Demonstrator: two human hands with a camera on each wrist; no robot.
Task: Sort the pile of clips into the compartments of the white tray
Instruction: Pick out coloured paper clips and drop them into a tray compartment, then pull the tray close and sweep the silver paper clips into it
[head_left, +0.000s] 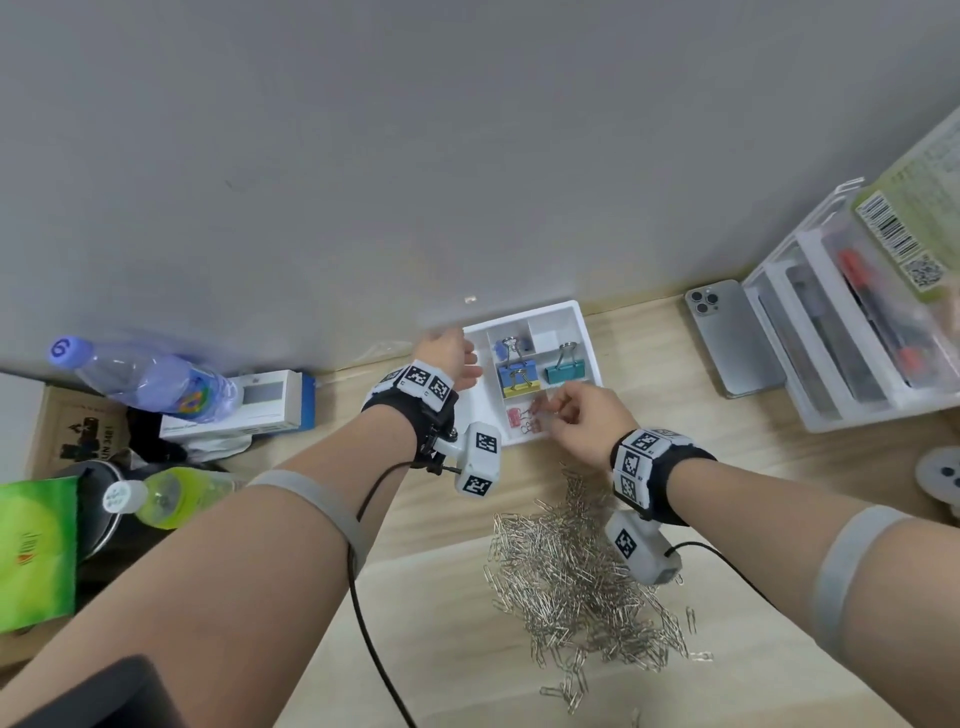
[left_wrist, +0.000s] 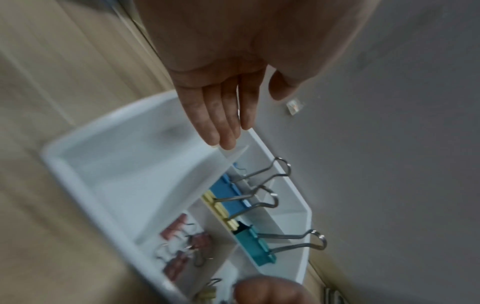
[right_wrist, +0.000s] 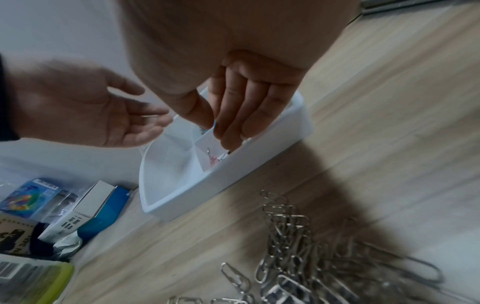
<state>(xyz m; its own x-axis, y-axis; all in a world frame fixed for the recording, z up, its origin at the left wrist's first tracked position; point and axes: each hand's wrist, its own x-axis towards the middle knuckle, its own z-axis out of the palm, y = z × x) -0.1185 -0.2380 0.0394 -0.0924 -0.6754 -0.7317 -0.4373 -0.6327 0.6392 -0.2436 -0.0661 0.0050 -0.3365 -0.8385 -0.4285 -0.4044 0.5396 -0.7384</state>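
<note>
The white tray (head_left: 581, 332) sits on the wooden bench (head_left: 675, 457) against the grey wall, its long axis running near to far. The left hand (head_left: 451, 358) hovers over the tray's far left corner, fingers straight and relaxed, holding nothing. The right hand (head_left: 582, 423) reaches into the near compartment among small pink clips (head_left: 514, 417), fingers curled down; whether they pinch a clip cannot be told. A blue and yellow binder clip (head_left: 517, 378) and a teal one (head_left: 565, 371) stand with wire handles pointing far. The pile of silver paper clips (head_left: 576, 577) lies near, just right of centre.
</note>
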